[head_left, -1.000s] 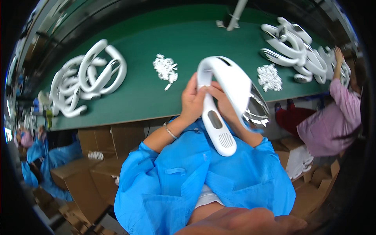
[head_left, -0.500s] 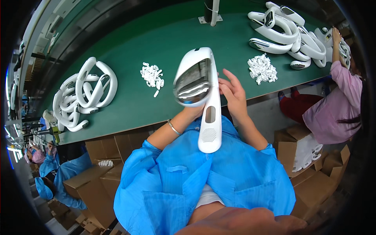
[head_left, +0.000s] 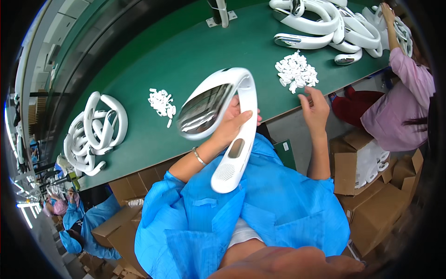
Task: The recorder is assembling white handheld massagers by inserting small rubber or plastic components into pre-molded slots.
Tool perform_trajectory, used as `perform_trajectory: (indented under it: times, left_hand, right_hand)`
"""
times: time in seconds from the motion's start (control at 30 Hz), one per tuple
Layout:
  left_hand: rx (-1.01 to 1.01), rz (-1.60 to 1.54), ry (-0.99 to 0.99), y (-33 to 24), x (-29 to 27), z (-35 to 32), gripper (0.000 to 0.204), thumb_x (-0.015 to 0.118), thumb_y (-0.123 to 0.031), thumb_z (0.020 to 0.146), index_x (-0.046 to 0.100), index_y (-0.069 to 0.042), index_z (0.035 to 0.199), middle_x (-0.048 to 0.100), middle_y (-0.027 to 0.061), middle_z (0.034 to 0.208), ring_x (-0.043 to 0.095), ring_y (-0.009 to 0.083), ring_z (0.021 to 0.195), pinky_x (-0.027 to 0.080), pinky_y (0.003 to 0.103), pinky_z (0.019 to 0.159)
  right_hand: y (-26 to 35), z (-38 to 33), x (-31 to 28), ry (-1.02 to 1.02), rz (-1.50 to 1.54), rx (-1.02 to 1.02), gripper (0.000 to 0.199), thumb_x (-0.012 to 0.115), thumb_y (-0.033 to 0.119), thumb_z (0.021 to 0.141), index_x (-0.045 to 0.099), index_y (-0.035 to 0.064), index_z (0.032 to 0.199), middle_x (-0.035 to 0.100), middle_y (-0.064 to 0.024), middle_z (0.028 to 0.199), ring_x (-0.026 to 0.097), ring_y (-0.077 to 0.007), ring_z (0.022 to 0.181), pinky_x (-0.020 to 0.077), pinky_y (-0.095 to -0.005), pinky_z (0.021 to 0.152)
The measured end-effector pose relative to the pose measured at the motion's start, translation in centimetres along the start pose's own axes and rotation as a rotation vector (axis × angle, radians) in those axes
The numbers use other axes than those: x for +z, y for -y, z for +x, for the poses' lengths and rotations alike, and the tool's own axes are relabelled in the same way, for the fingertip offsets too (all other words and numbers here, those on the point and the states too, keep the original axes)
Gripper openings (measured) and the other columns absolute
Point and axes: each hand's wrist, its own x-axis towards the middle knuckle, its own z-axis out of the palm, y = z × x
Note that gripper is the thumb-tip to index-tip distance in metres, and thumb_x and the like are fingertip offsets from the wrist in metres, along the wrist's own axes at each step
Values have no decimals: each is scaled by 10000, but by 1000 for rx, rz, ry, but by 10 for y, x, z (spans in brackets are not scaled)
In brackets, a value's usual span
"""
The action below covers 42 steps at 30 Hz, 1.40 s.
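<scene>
Change since the earlier frames: the right hand has left the white U-shaped neck fan and reached out to the table edge; the fan, held upright before, now tilts with its curved end up and left.

Item 1. Neck fan: white plastic, a glossy grey panel on its upper arm, an oval window and a dotted grille on the lower arm. It sits in front of the person's chest, above the blue smock. Its inner curve is hidden behind the holding hand.

Item 2. Left hand: closed around the fan's middle, thumb across the front, fingers mostly hidden behind the casing. A thin bracelet rings the wrist.

Item 3. Right hand: open, fingers loosely spread, fingertips at the green table edge just beside the near pile of small white parts. Whether it pinches a piece cannot be told.

Item 4. Second, smaller pile of white parts, left of the fan; individual pieces too small to make out.

Item 5. Heaps of white neck fans, left and top right, the latter cut off by the frame rim.

Item 6. Co-worker in a pink sleeve, right edge, partly cut off.

Item 7. Cardboard boxes, lower right, blurred.
</scene>
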Motion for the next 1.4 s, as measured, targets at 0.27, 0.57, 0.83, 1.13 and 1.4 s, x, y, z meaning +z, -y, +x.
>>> perform_trajectory:
  times: [0.27,0.57,0.83,1.13,1.4]
  left_hand:
    - [-149,-13,6,-1,-5,15,588,545,-34,860,272,-55,1381,497,118,1059,581,227,937,558,413,794]
    - [-97,-16,6,7,-12,11,568,562,39,840,328,-43,1351,543,126,1131,596,201,951,540,358,833]
    - [-54,-21,148,-2,-10,4,590,604,-18,830,321,-49,1347,548,174,1109,610,211,900,558,360,780]
    - [-109,-266,253,-22,-8,-10,678,695,-37,752,339,-52,1328,546,211,1094,634,265,875,568,364,716]
    - [-189,-180,270,-28,-22,-12,618,728,-56,717,437,-5,1260,612,171,965,645,267,854,560,362,706]
  right_hand:
    - [-20,17,18,-4,-361,-361,198,718,129,731,628,52,889,592,-71,850,585,-256,775,475,-354,631]
    - [-22,8,18,-149,-7,-152,101,597,-28,803,625,3,895,647,-117,835,643,-226,714,499,-282,642]
    - [7,1,26,-83,411,-16,195,578,-40,821,640,-17,1004,649,-108,847,609,-128,675,500,-241,625]
    - [63,-12,40,342,1117,366,131,581,-28,828,610,-42,956,651,-114,869,600,-113,691,504,-234,605]
    - [108,-21,58,150,1128,230,123,511,26,907,544,-15,1019,659,-143,979,600,-105,777,496,-236,688]
